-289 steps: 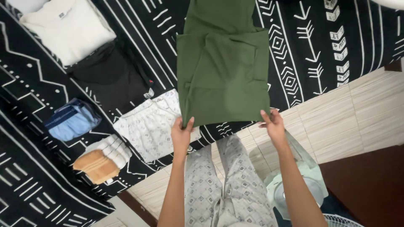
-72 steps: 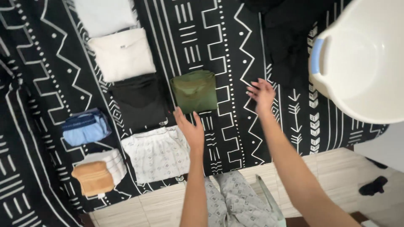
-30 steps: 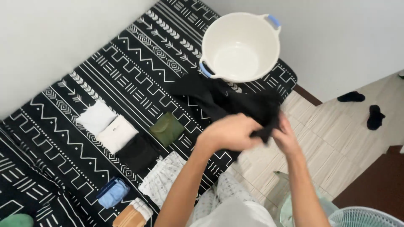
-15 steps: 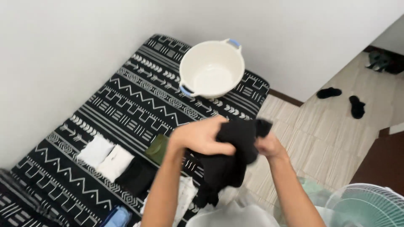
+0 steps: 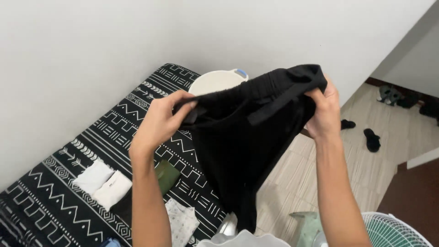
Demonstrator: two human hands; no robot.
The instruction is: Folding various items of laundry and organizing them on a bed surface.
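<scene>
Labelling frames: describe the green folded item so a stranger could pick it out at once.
On the black-and-white patterned mattress along the white wall, a row of folded clothes lies near the left forearm. The green folded garment sits just right of that forearm, past the two white folded pieces. It is the only olive-green item there.

Black garment (image 5: 247,137) hangs before the basin (image 5: 215,82); patterned mattress (image 5: 68,192) left lies open.
</scene>
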